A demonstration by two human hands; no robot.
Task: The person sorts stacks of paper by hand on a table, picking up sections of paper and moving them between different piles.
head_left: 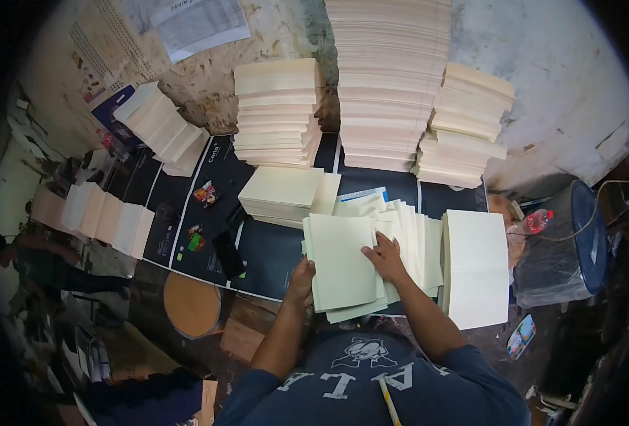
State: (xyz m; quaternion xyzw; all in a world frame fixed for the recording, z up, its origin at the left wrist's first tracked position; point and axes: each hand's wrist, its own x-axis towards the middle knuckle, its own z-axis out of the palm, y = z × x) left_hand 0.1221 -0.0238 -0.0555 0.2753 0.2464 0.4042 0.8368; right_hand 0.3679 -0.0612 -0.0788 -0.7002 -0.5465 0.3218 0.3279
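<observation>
A small pile of cream paper sheets (343, 252) lies before me at the table's near edge, its lower sheets poking out unevenly. My left hand (302, 284) grips the pile's left edge, with the fingers partly hidden beneath. On the pile's upper right edge rests my right hand (385, 257), its thumb and fingers spread. Just right of it, loose sheets (417, 245) fan out in an overlapping row. A neat block of cream paper (282, 188) sits behind the pile to the left. At the right stands a taller stack (476, 270) of paper.
Along the wall rise a very tall paper stack (392, 85) and a shorter stack (275, 106). A black phone-like object (228, 254) and small colourful wrappers (205, 193) lie on the dark table (265, 266). A bottle (538, 221), blue drum (588, 238) and round stool (192, 304) are nearby. Another person (45, 263) is far left.
</observation>
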